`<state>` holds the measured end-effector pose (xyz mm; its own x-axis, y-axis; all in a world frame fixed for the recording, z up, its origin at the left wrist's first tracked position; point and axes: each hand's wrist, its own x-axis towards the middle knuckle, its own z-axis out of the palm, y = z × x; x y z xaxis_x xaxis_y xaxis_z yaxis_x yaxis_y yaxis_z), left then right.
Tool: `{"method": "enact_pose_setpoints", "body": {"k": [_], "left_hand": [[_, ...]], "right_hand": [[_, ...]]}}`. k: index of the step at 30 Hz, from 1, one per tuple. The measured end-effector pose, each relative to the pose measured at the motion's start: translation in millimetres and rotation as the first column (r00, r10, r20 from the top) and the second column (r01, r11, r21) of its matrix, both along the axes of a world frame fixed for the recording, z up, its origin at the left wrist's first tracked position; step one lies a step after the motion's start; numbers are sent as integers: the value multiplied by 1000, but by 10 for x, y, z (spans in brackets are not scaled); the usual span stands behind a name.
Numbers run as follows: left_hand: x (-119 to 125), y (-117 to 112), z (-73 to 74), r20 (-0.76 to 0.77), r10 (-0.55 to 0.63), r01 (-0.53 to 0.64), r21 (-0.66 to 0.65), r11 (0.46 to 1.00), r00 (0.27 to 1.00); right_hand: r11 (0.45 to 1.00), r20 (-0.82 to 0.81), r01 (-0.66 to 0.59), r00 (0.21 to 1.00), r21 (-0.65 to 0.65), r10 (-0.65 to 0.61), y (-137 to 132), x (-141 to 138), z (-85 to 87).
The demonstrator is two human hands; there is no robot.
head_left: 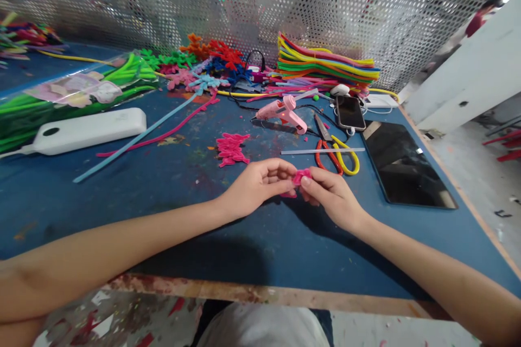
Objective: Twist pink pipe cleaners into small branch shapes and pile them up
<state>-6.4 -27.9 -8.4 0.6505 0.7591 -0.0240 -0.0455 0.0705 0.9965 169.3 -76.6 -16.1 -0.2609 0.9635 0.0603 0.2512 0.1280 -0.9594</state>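
Observation:
Between my two hands is a small folded piece of pink pipe cleaner (302,175). My left hand (264,184) pinches it from the left with thumb and fingertips. On the other side, the thumb and fingers of my right hand (331,195) close on the same piece. Part of the pink fuzz shows below the left fingertips, and its full shape is hidden by the fingers. Just beyond my left hand, a cluster of bent pink pipe cleaner pieces (233,149) lies on the blue table (195,249).
Behind my hands lie a pink glue gun (283,111), a clear glue stick (321,151) and scissors (340,157). A tablet (407,165) and phone (350,113) are at right. Pipe cleaner bundles (325,65), flower shapes (205,82) and a white device (93,129) sit farther back and left.

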Motion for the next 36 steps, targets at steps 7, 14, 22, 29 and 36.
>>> {"method": "enact_pose_setpoints", "body": {"k": [7,14,22,29,36], "left_hand": [[-15,-68,-8,11,101,-101,79,992,995],[-25,-72,48,-41,78,-73,117,990,996],[11,-82,37,111,83,-86,29,996,990],[-31,-119,92,-33,190,-176,252,952,981],[-51,-121,105,-121,220,-160,380,911,968]], "right_hand": [[995,87,62,994,75,-69,-63,-29,61],[1000,14,11,1000,16,-11,-35,-31,61],[999,-158,-49,986,-6,47,21,-102,-77],[974,-157,171,976,150,-148,-26,-71,86],[986,-100,147,985,74,-139,-56,-47,164]]}}
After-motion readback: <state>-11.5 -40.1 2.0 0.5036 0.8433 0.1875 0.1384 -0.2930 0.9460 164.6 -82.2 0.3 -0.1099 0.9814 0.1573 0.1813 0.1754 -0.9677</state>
